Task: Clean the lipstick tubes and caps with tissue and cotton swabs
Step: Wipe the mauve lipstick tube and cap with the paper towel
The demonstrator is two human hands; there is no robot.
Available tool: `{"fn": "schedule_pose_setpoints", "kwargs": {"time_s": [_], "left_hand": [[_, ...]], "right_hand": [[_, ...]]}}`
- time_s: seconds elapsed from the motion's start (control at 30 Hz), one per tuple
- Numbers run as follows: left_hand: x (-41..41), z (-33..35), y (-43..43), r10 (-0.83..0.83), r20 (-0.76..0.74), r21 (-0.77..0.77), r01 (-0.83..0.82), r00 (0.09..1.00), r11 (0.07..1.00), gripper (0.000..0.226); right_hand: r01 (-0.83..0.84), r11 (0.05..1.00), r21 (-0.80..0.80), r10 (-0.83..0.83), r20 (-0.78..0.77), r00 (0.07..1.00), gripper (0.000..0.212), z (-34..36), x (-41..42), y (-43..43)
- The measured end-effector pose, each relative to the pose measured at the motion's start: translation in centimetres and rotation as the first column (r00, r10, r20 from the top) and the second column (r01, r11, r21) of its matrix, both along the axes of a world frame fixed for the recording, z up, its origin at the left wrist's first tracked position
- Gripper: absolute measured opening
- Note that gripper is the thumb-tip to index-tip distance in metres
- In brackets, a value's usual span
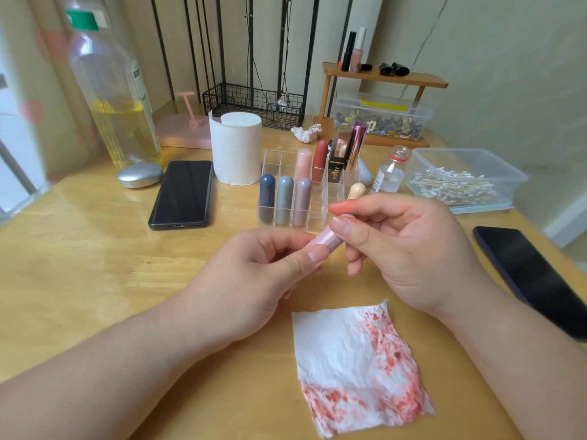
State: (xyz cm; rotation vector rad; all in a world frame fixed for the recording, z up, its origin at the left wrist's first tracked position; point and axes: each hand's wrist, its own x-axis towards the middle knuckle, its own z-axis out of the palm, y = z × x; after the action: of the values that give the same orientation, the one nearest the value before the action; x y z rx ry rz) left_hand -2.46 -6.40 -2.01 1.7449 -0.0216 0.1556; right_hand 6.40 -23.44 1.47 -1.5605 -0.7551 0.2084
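Far left on the yellow wooden counter (pixel 79 249) we have a tall clear plastic bottle of yellow liquid (pixel 122 122). A silver oval case (pixel 139 175) lies just in front of it, and then a black smartphone (pixel 182 193) lies face up. Next along stands an upright white tissue roll (pixel 235 149), and just beside it the clear acrylic organiser (pixel 276 161). A navy capsule lipstick (pixel 266 193), a grey-blue capsule lipstick (pixel 285 195) and a mauve capsule lipstick (pixel 302 198) stand in its near row.

Centre stage now! The left grip (pixel 254 274) has thumb and fingertips pinching the near end of the pale pink lipstick tube (pixel 324 241). We see the tube held up off the counter, tilted, just on the near side of the organiser. The right grip (pixel 406 249) pinches its far end between thumb and forefinger. That forefinger is smeared orange-red, and the other fingers curl loosely beneath.

Near us, flat on the counter, lies a white tissue sheet blotched with red smears (pixel 355 363). Further right we spot a small glass bottle with a red neck band (pixel 389 176). Then comes a clear plastic box (pixel 495 163) holding cotton swabs (pixel 451 187), and at the right edge a dark phone (pixel 533 277).
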Motion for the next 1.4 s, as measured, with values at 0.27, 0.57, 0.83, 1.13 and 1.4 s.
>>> {"fn": "schedule_pose_setpoints", "kwargs": {"time_s": [0.27, 0.57, 0.83, 1.13, 1.4], "left_hand": [[0.0, -0.5, 0.2, 0.184, 0.148, 0.202, -0.212, 0.972, 0.956, 0.019], [1.2, -0.4, 0.6, 0.011, 0.118, 0.197, -0.034, 0.993, 0.980, 0.026], [1.7, -0.6, 0.4, 0.015, 0.135, 0.201, -0.042, 0.991, 0.979, 0.024], [2.2, -0.3, 1.4, 0.387, 0.147, 0.206, -0.411, 0.910, 0.888, 0.019], [2.0, 0.0, 1.3, 0.424, 0.112, 0.205, -0.438, 0.899, 0.875, 0.039]], "right_hand": [[0.124, 0.990, -0.074, -0.124, -0.002, 0.992, 0.023, -0.7, -0.3, 0.8], [0.147, 0.989, 0.027, -0.149, 0.132, 0.980, 0.022, -1.7, -0.1, 1.3], [0.161, 0.986, 0.038, -0.165, 0.217, 0.962, 0.016, -1.7, 0.1, 1.0], [0.359, 0.933, -0.026, -0.279, 0.575, 0.769, 0.016, 3.0, 2.3, 0.9], [0.544, 0.735, -0.406, -0.157, 0.678, 0.718, 0.008, 1.6, 6.9, 2.6]]}}
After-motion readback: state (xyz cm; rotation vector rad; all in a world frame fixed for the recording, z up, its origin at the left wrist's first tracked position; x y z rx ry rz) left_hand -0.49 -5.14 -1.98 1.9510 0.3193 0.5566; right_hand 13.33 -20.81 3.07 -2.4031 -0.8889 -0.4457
